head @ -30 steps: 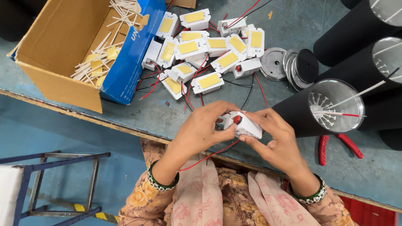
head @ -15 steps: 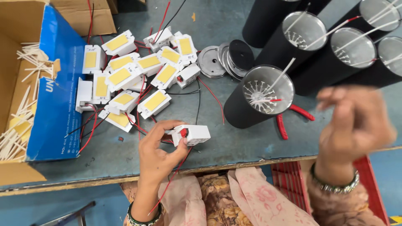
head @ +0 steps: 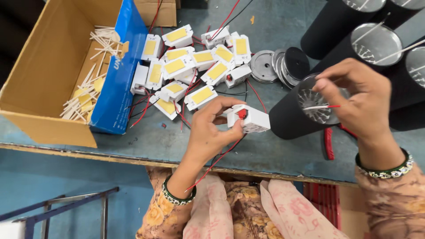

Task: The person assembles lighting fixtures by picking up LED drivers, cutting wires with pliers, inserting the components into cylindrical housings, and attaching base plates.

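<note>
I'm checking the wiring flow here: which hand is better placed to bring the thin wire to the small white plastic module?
The right hand, probably. It already pinches the thin red-and-white wire over the black cylindrical housing, beside the small white plastic module, which the left hand is busy holding.

We noted one open brown cardboard box with a blue printed side panel at the table's left; no screens or signs.
</note>
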